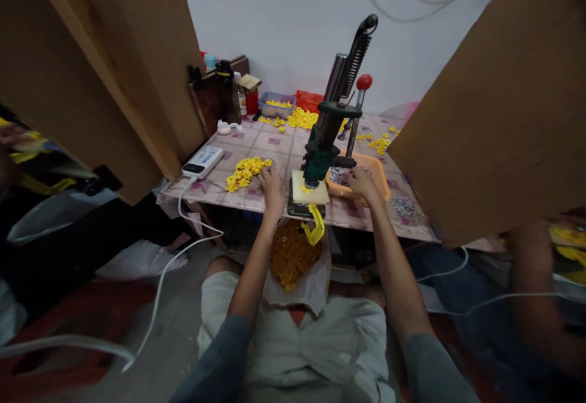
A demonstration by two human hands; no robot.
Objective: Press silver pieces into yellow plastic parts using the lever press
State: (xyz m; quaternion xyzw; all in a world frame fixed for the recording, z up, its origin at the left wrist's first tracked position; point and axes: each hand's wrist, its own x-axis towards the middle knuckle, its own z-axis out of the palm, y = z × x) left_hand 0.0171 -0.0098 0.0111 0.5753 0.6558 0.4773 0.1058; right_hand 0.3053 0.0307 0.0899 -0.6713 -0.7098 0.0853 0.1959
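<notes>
My left hand (273,187) rests on the tiled table (274,146) at the right edge of a heap of small yellow plastic parts (245,171); whether its fingers hold a part is hidden. My right hand (361,181) reaches into an orange tray (379,178) of small silvery metal pieces (339,174), fingers curled over them. Between both hands stands a green hand press (330,123) with a long black-gripped lever, on a cream base block (307,190). A yellow chute (315,224) hangs from the press base over an open bag of yellow parts (293,256) on my lap.
A white power bank (203,162) with a cable lies at the table's left. More yellow parts (302,118), a blue basket (276,105), bottles and a red-knobbed lever (364,82) sit at the back. Cardboard panels (499,110) flank both sides. Other people sit left and right.
</notes>
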